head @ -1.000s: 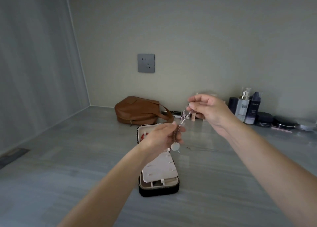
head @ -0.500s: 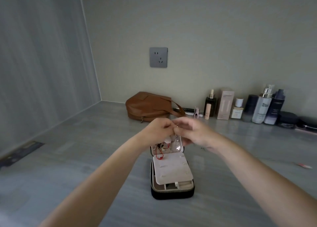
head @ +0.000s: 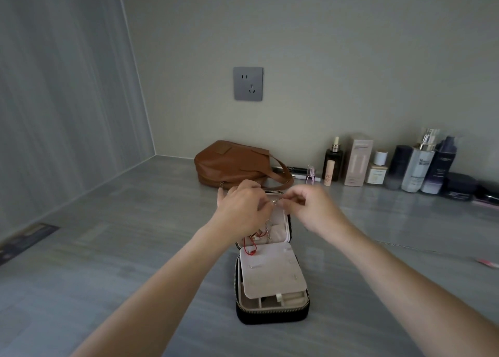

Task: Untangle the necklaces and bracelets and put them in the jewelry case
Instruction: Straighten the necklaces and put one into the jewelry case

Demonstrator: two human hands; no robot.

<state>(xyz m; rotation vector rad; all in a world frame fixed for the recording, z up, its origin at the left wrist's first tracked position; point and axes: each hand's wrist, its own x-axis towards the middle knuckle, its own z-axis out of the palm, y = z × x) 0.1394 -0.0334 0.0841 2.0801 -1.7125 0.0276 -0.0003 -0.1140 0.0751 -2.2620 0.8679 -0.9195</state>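
Note:
A black zip jewelry case (head: 272, 314) lies open on the grey counter, its pale lid standing up at the far end. My left hand (head: 244, 210) and my right hand (head: 314, 208) meet at the top of that lid, and both pinch a thin silver chain (head: 275, 201) between their fingertips. A red cord bracelet (head: 249, 247) and some gold and silver pieces (head: 263, 235) hang inside the lid. A pale flap (head: 271, 270) lies over the lower tray, whose front compartments show below it.
A brown leather bag (head: 235, 165) lies just behind the case. Several cosmetic bottles and boxes (head: 378, 165) line the back wall at the right. A wall socket (head: 248, 83) sits above. A small pink item (head: 488, 262) lies at the far right.
Both hands have come down from holding the chain and its round pendant in the air to the case's upright lid. The view has tilted down toward the case.

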